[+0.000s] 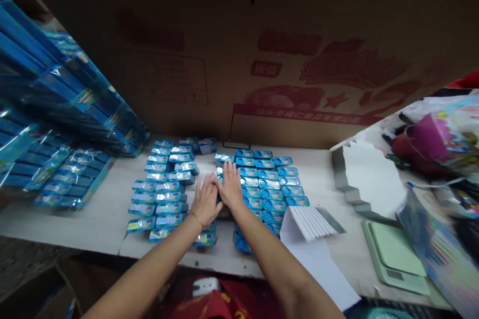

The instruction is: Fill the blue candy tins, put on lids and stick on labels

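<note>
Small blue boxes stand in rows on the white table, in a left group (pixel 169 197) and a right group (pixel 271 194). My left hand (pixel 205 202) lies between the two groups, its fingers stretched forward. Touching it at the thumb side, my right hand (pixel 231 187) rests flat over the left edge of the right group, fingers extended. A little blue shows beneath the hands, but what they press on is mostly covered. No thing is gripped in either hand.
Wrapped stacks of blue boxes (pixel 82 94) rise on the left. A large printed carton (pixel 292 79) walls off the back. To the right are folded white card (pixel 307 224), a stack of white cut-out card (pixel 370 174), a green scale (pixel 396 254) and a pink bucket (pixel 430 137).
</note>
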Demonstrator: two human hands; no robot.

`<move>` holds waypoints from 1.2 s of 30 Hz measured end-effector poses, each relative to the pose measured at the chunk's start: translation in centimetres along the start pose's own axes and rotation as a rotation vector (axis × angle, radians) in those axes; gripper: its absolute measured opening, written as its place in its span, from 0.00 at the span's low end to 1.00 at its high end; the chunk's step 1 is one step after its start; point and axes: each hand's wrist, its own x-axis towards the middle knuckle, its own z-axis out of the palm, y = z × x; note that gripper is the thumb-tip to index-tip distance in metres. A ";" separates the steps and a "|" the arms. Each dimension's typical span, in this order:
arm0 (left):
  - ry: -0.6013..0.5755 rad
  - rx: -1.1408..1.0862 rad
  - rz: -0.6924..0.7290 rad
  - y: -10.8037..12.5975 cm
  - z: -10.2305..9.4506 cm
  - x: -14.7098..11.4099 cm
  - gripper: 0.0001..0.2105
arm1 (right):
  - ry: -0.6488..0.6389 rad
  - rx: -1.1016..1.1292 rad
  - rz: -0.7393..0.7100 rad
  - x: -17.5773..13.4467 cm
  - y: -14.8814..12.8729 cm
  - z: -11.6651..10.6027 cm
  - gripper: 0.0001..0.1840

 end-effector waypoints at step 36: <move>-0.025 -0.219 0.109 -4.7 1.2 9.8 0.23 | 0.065 0.457 0.198 -1.3 -1.7 -0.2 0.29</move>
